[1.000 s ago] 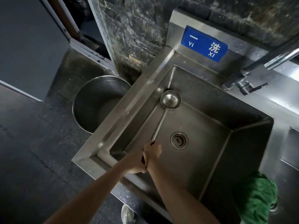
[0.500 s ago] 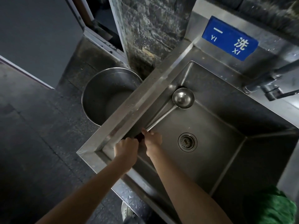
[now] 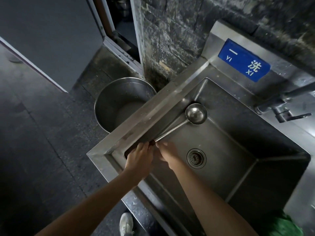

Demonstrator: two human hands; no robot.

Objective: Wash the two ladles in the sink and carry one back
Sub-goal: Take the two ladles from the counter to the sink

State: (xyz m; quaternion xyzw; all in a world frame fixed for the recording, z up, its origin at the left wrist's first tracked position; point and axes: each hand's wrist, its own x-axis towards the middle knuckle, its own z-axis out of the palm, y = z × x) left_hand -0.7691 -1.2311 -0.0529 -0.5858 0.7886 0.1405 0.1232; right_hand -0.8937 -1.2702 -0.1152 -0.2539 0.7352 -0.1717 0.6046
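A steel ladle (image 3: 196,113) lies in the steel sink (image 3: 221,167), its bowl near the far left corner and its long handle running along the left wall towards me. A second streak beside the handle may be a reflection or another handle; I cannot tell which. My left hand (image 3: 139,157) curls its fingers around the dark end of the handle at the sink's left wall. My right hand (image 3: 167,153) sits right next to it, with thumb and fingertips on the metal shaft. Both hands hide the handle's end.
The drain (image 3: 196,158) lies just right of my hands. A tap (image 3: 279,108) juts in at the right. A large steel pot (image 3: 122,103) stands on the floor against the sink's left side. A green cloth (image 3: 283,225) lies at the lower right and my shoe (image 3: 126,223) below.
The ladle has swung from the middle of the basin to lie along the left wall. Both hands moved left with the handle's end, and my left hand has closed onto it.
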